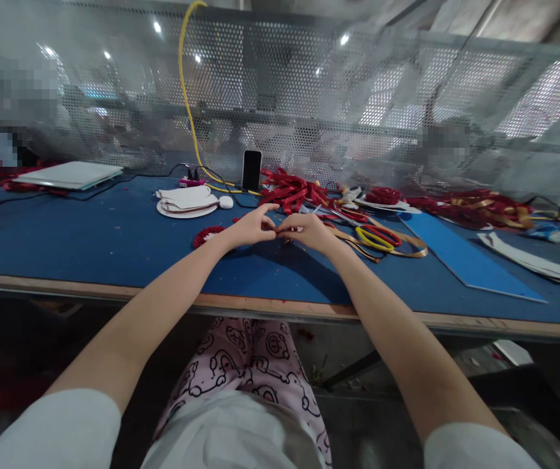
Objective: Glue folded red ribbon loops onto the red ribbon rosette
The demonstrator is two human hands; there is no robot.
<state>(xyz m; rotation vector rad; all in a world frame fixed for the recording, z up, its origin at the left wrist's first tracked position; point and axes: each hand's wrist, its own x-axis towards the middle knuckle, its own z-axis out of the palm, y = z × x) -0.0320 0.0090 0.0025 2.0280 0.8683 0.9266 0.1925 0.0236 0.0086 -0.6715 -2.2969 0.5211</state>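
Above the blue tabletop, my left hand and my right hand meet fingertip to fingertip. Both are closed in a pinch, the left with its index finger raised. A small dark reddish bit shows at the fingertips, too small to name. Beside my left wrist lies a red ruffled round piece, partly covered by the forearm. Just right of my right hand are scissors with red and yellow handles, lying among gold ribbon. A heap of red ribbon lies behind my hands.
A phone stands upright at the back, near a yellow cable. White card pieces are stacked at left, with a small white case. A blue board and white strips lie at right. Perforated metal screening rises behind.
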